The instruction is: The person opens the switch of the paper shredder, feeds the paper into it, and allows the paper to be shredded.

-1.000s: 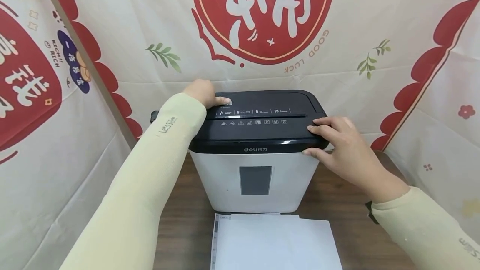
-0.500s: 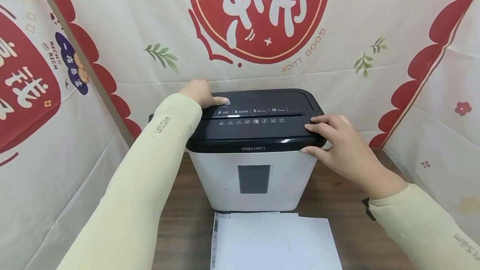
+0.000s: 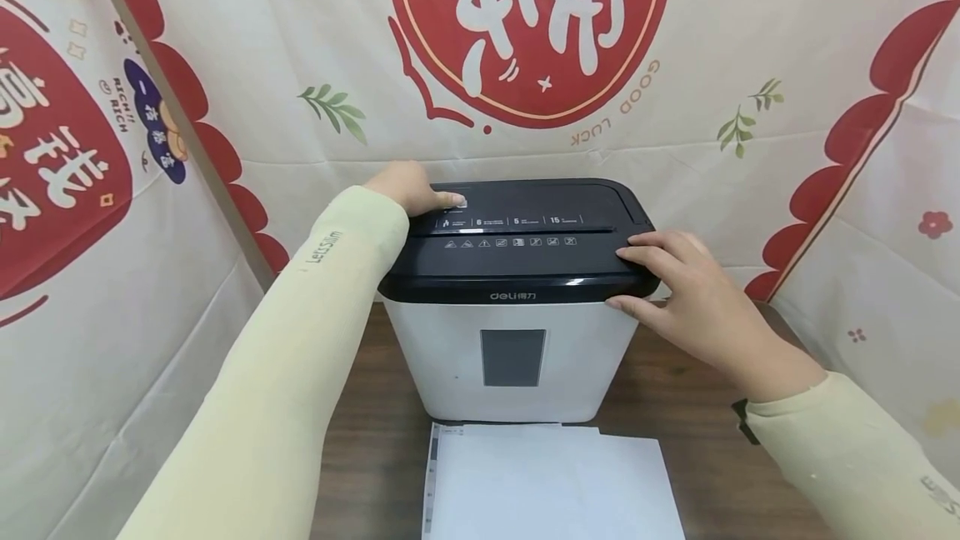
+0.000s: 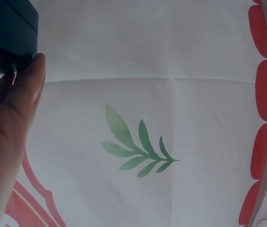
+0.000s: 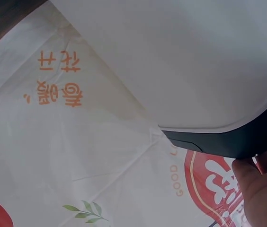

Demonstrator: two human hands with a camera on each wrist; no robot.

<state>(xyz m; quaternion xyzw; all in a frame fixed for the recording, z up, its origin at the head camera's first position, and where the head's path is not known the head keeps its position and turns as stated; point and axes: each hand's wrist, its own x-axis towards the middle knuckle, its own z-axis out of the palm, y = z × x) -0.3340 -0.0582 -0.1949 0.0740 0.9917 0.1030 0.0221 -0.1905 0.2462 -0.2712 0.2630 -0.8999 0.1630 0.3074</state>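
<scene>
A paper shredder (image 3: 442,357) stands upright on the table, with a white bin and a black top (image 3: 525,265) that has a narrow slot. My left hand (image 3: 407,188) grips the top's back left edge, thumb lying on the upper face; its fingers are behind the edge in the head view. From the left wrist, these fingers (image 4: 27,90) touch the black top's edge. At the front right corner, my right hand (image 3: 686,294) holds the top between fingertips above and thumb at the front rim. The right wrist view catches part of this hand (image 5: 266,194) against the black rim (image 5: 237,139).
A stack of white paper (image 3: 555,486) lies on the brown wooden table (image 3: 367,448), directly in front of the shredder. Printed cloth walls (image 3: 247,65) enclose the back and both sides, with the back one close behind the shredder.
The head view shifts slightly and comes back. Both hands keep their places on the shredder's top, and the shredder and paper stay put.
</scene>
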